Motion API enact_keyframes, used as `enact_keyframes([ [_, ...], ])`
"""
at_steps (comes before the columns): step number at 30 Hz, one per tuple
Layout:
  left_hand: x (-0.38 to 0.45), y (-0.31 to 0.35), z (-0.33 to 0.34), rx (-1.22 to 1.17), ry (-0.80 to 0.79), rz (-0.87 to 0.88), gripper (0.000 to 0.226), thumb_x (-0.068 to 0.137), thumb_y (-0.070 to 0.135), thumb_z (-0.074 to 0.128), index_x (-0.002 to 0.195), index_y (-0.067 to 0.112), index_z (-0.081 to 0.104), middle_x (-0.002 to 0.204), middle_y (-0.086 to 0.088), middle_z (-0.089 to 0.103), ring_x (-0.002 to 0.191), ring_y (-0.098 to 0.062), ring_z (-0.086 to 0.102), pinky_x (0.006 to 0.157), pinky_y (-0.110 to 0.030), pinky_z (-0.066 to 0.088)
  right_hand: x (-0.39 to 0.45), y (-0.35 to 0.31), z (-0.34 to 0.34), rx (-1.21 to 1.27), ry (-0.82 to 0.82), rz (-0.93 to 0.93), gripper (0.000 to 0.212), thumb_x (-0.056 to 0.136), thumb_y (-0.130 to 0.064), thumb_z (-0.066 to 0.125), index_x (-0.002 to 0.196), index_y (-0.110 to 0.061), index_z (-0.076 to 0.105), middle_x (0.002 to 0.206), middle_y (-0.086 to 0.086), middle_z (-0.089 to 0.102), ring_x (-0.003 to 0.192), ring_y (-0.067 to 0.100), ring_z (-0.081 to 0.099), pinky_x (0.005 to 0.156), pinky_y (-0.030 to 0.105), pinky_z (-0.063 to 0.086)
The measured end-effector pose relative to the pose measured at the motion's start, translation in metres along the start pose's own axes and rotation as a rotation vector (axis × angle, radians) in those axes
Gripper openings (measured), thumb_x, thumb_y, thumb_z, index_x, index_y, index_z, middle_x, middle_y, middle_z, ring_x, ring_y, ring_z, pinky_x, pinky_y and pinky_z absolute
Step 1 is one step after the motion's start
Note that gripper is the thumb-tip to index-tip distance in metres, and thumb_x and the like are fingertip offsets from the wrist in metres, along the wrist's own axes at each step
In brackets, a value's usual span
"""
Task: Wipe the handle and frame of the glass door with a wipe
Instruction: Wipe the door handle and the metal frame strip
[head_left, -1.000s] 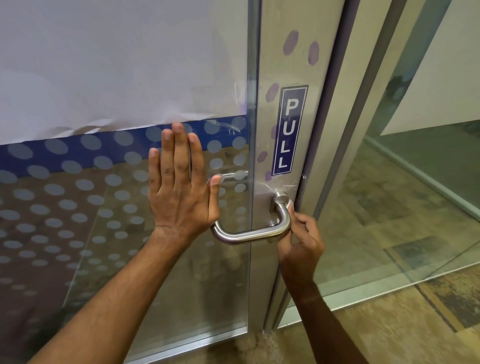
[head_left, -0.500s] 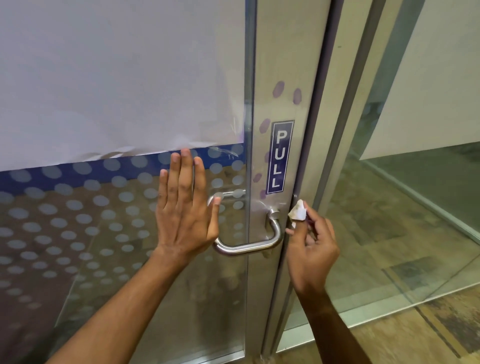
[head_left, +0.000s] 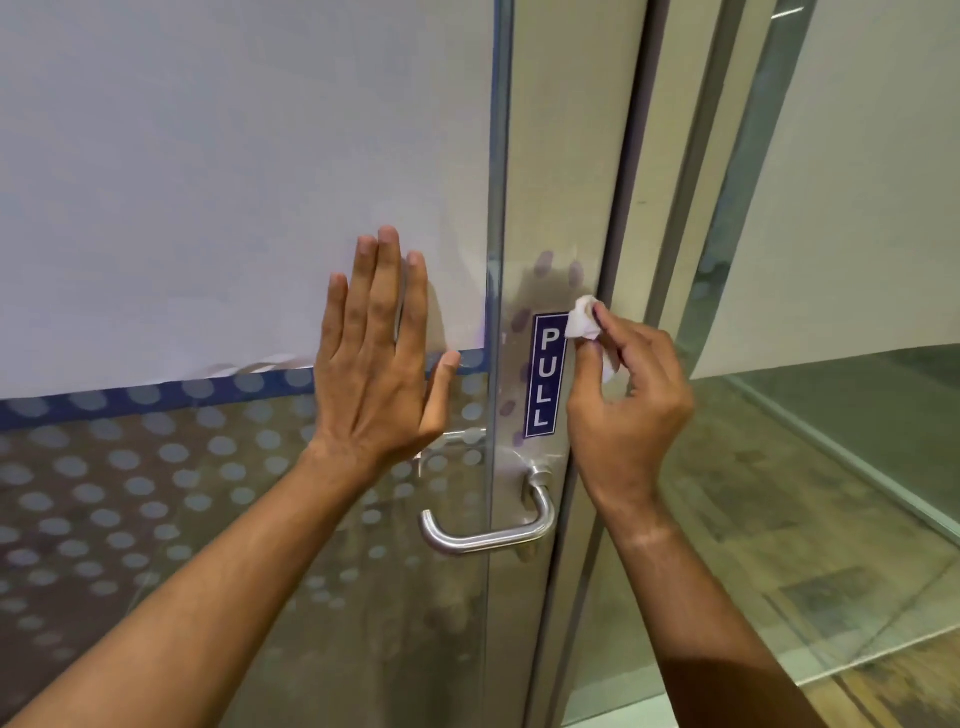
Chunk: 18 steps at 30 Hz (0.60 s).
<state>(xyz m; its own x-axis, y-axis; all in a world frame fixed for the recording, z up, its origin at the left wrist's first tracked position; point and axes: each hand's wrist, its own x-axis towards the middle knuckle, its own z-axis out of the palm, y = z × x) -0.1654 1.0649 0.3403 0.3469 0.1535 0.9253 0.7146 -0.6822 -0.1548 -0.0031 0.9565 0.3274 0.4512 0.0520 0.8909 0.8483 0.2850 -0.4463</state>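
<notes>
The glass door (head_left: 218, 509) has a metal frame stile (head_left: 566, 156) with a blue PULL sticker (head_left: 545, 374). A steel lever handle (head_left: 483, 532) sticks out below the sticker, untouched. My right hand (head_left: 626, 410) pinches a small white wipe (head_left: 584, 318) and presses it on the frame at the sticker's top right corner. My left hand (head_left: 379, 358) lies flat on the glass, fingers spread upward, left of the frame.
White paper (head_left: 234, 171) covers the upper glass; below it run a blue band and frosted dots. Right of the frame stands the fixed door jamb (head_left: 691, 218) and another glass panel (head_left: 852, 467). Brown patterned floor (head_left: 893, 691) shows at the bottom right.
My right hand has risen with the wipe from the handle's base up the frame to the top of the PULL sticker. The left hand stays flat on the glass; the view tilted upward.
</notes>
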Motion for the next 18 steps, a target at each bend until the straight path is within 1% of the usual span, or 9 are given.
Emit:
enact_keyframes([
  [2,0.012,-0.004,-0.002,0.029,0.002,0.008,0.087,0.089,0.037,0.058,0.154,-0.008,0.02,0.159,-0.034,0.017,0.15,-0.043,0.01,0.125,-0.045,-0.003,0.014,-0.003,0.006,-0.036,0.005,-0.034,0.027,0.087,0.004,0.068,0.113,0.0,0.071,0.098,0.013,0.069,0.089,0.016,0.064,0.082,0.015,0.052],
  [4,0.023,-0.007,-0.003,0.057,0.01,0.012,0.089,0.089,0.039,0.057,0.154,-0.007,0.019,0.159,-0.033,0.017,0.15,-0.043,0.01,0.125,-0.044,-0.004,0.025,-0.006,0.011,-0.053,0.024,-0.061,0.026,0.088,0.003,0.068,0.113,0.0,0.071,0.1,0.015,0.068,0.093,0.02,0.064,0.085,0.017,0.053],
  [6,0.032,-0.008,-0.003,0.075,0.019,0.011,0.09,0.088,0.04,0.056,0.155,-0.006,0.018,0.16,-0.033,0.016,0.15,-0.042,0.01,0.125,-0.044,-0.003,0.033,-0.008,0.015,-0.065,0.044,-0.088,0.025,0.087,0.003,0.069,0.111,0.001,0.072,0.098,0.016,0.066,0.091,0.018,0.061,0.085,0.012,0.049],
  [8,0.038,-0.009,-0.003,0.089,0.026,0.012,0.09,0.088,0.041,0.055,0.155,-0.006,0.019,0.16,-0.032,0.016,0.15,-0.042,0.011,0.125,-0.045,-0.002,0.037,-0.009,0.017,-0.091,0.038,-0.107,0.023,0.086,0.002,0.071,0.11,0.0,0.073,0.094,0.016,0.064,0.087,0.016,0.058,0.08,0.007,0.044],
  [9,0.038,-0.009,-0.003,0.097,0.027,0.013,0.09,0.088,0.042,0.055,0.155,-0.006,0.019,0.16,-0.032,0.016,0.15,-0.042,0.011,0.125,-0.045,-0.002,0.039,-0.01,0.018,-0.105,0.026,-0.111,0.022,0.087,0.001,0.071,0.109,0.0,0.073,0.092,0.016,0.064,0.085,0.017,0.058,0.078,0.008,0.043],
  [10,0.039,-0.009,-0.002,0.108,0.025,0.016,0.089,0.089,0.042,0.054,0.155,-0.006,0.019,0.161,-0.031,0.017,0.151,-0.042,0.011,0.125,-0.045,-0.002,0.04,-0.01,0.019,-0.12,0.01,-0.114,0.022,0.087,0.0,0.071,0.109,0.0,0.073,0.091,0.015,0.065,0.083,0.02,0.059,0.076,0.01,0.044],
  [13,0.038,-0.009,0.0,0.138,0.017,0.021,0.088,0.091,0.045,0.051,0.156,-0.005,0.017,0.161,-0.03,0.016,0.151,-0.041,0.011,0.125,-0.045,-0.002,0.041,-0.013,0.017,-0.159,-0.066,-0.114,0.021,0.089,-0.007,0.07,0.109,-0.003,0.073,0.09,0.011,0.072,0.081,0.024,0.063,0.072,0.024,0.048],
  [16,0.037,-0.009,0.001,0.149,0.017,0.019,0.088,0.092,0.045,0.05,0.156,-0.005,0.016,0.161,-0.03,0.017,0.151,-0.04,0.011,0.125,-0.046,-0.001,0.046,-0.018,0.009,-0.139,-0.142,-0.063,0.019,0.089,-0.013,0.068,0.107,-0.007,0.073,0.093,0.006,0.074,0.082,0.02,0.065,0.072,0.035,0.055],
  [18,0.038,-0.009,0.001,0.158,0.019,0.02,0.088,0.092,0.045,0.05,0.155,-0.005,0.017,0.161,-0.03,0.017,0.151,-0.04,0.011,0.125,-0.046,-0.001,0.052,-0.021,0.005,-0.138,-0.168,-0.044,0.015,0.089,-0.011,0.067,0.102,-0.008,0.073,0.092,0.003,0.073,0.082,0.018,0.064,0.07,0.037,0.056],
])
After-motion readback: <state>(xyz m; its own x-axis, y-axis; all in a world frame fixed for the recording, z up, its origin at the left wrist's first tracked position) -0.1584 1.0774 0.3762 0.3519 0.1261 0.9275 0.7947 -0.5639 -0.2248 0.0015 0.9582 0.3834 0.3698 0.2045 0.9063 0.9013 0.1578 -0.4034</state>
